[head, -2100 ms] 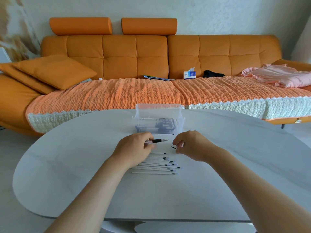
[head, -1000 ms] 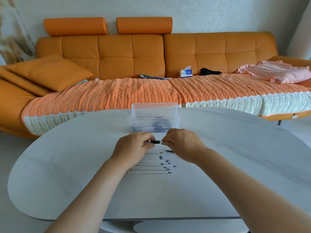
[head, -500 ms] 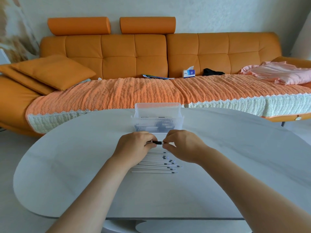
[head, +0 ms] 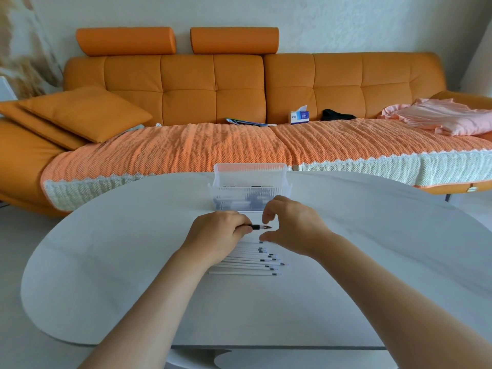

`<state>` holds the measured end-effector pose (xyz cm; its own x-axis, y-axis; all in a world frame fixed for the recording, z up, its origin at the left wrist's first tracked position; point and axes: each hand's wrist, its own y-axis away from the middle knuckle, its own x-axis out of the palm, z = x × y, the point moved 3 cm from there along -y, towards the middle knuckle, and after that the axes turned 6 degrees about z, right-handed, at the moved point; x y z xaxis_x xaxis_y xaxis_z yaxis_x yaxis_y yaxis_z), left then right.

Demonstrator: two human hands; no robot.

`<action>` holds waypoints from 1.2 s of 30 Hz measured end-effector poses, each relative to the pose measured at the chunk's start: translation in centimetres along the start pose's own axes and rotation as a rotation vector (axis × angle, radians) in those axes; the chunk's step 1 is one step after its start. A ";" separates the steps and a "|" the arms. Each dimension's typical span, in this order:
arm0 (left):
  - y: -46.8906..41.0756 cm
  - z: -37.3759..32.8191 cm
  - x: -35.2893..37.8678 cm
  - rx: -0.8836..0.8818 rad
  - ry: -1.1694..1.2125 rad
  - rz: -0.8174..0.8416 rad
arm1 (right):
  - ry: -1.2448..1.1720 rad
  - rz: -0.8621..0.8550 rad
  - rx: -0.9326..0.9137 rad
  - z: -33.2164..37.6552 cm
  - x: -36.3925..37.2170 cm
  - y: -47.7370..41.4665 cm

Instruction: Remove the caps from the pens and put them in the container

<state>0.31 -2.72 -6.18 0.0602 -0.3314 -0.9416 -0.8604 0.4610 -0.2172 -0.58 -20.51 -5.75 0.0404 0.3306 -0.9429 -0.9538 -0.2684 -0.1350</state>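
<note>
My left hand [head: 217, 237] grips a white pen [head: 257, 227] by its barrel, and the black grip section and bare tip stick out to the right. My right hand [head: 292, 226] hovers just right of that tip with forefinger and thumb curved and apart on either side of it; I see no cap between them. Several white pens [head: 247, 263] lie side by side on the table under my hands, tips to the right. The clear plastic container [head: 250, 191] stands just behind my hands with dark pens inside.
The white oval table [head: 372, 262] is bare on both sides of the pens. Behind it runs an orange sofa [head: 186, 83] with a knitted cover, cushions, a tissue box [head: 299, 116] and pink cloth [head: 447, 117].
My right hand's fingers pinched the end of the pen half a second ago; they have now come off and spread apart, leaving the tip exposed. My left hand still holds the pen.
</note>
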 end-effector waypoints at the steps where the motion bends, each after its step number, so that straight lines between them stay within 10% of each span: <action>1: 0.0 0.1 0.0 -0.002 0.004 -0.003 | -0.022 0.021 -0.007 0.0 0.0 0.0; 26: 0.2 4.2 -0.8 -0.195 -0.165 -0.137 | 0.102 0.062 0.286 -4.8 -0.8 0.2; 36: -0.7 0.4 1.0 0.163 -0.134 -0.227 | -0.028 0.025 0.062 -1.1 0.3 0.0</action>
<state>1.19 -3.10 -7.06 0.3171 -0.3350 -0.8873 -0.7252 0.5172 -0.4545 -0.21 -21.41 -6.33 0.0088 0.3501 -0.9367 -0.9710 -0.2208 -0.0916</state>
